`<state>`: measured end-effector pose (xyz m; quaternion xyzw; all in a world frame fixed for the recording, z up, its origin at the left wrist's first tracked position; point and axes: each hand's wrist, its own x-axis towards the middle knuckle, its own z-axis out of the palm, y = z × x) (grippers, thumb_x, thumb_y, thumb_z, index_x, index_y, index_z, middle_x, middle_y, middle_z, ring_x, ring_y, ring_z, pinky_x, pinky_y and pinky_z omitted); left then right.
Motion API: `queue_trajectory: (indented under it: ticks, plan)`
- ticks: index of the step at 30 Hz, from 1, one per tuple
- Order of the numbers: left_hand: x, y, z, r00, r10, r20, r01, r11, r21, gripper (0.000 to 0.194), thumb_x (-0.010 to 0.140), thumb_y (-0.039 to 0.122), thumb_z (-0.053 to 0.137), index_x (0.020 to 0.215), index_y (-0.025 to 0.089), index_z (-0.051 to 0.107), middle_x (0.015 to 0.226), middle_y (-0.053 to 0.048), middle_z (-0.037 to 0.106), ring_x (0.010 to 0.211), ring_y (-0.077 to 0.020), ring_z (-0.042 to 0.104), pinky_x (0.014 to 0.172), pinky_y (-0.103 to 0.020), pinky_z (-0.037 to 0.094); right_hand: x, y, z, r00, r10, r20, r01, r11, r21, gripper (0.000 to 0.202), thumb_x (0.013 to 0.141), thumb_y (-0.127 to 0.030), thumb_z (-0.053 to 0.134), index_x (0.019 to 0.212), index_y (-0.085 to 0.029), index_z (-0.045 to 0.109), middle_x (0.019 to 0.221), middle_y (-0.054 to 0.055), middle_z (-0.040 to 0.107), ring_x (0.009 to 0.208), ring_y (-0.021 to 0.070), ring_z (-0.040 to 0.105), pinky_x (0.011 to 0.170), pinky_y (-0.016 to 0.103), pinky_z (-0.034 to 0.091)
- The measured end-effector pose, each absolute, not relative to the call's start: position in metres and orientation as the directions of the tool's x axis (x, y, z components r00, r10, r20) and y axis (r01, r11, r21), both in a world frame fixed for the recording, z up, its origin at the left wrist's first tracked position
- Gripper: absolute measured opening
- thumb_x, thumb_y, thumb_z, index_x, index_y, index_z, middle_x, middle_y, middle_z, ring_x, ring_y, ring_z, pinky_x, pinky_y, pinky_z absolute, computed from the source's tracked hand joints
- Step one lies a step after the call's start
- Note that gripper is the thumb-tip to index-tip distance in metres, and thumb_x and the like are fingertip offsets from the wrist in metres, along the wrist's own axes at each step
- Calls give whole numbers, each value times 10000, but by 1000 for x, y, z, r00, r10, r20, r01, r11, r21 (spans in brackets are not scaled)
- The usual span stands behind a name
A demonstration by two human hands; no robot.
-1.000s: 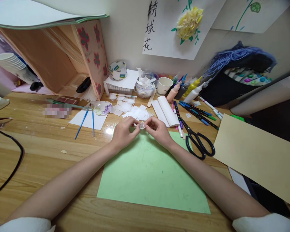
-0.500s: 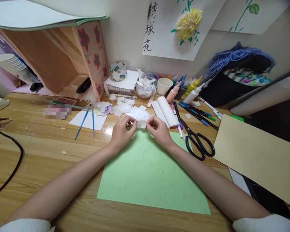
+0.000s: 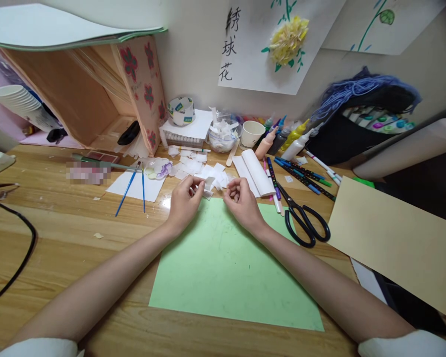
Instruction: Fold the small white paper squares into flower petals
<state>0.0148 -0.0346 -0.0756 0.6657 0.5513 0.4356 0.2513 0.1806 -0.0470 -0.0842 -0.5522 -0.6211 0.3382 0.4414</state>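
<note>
The left hand (image 3: 186, 202) and right hand (image 3: 244, 204) had parted; the left pinched the small white paper square (image 3: 209, 183), seemingly alone, near the green rectangular paper sheet (image 3: 236, 267); whether the curled right held anything, I couldn't tell.

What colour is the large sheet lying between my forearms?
The large sheet is light green with small darker marks, best seen in the head view.

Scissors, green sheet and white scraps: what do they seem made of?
Scissors: dark, probably metal blades; faintly glossy black handles, perhaps plastic. Green sheet: flat, crisp-edged matte paper or thin card. White scraps: apparently matte paper, in thin overlapping pieces.
</note>
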Motion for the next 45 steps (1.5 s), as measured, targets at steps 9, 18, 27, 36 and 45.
queue_trajectory:
  ticks: [9,18,27,36,45]
  plan:
    - [15,-37,-75,148,936,320,448,-352,822,138,854,286,544,905,188,627,852,-9,669,659,-103,548,610,-233,434,179,-52,-74,-216,906,364,494,423,-759,94,843,-199,523,925,-223,561,834,42,561,845,199,513,726,321,426]
    - [17,-40,-73,303,873,381,447,-484,753,110,857,213,535,941,199,604,880,-13,662,698,-102,558,613,-222,444,179,-50,-76,-208,907,366,497,420,-759,50,816,-197,563,861,-216,572,803,36,572,782,187,530,668,309,430]
    - [18,-42,-73,331,862,384,471,-504,724,116,861,206,517,966,192,565,907,-16,643,724,-102,552,611,-219,433,179,-50,-75,-166,929,332,501,369,-783,44,822,-212,552,794,-209,586,764,30,598,723,171,521,607,295,403]
    - [18,-42,-73,317,865,388,503,-500,705,119,853,233,526,966,201,546,875,-12,633,700,-101,552,603,-220,432,181,-49,-78,-121,959,257,430,284,-857,110,842,-281,531,794,-204,594,792,28,597,695,154,511,617,286,410]
    - [17,-43,-75,394,831,392,521,-554,649,126,860,210,509,982,200,540,890,-21,631,777,-121,563,682,-248,442,181,-49,-79,-124,965,232,428,263,-865,69,817,-241,537,767,-203,565,763,16,575,680,146,501,599,275,397]
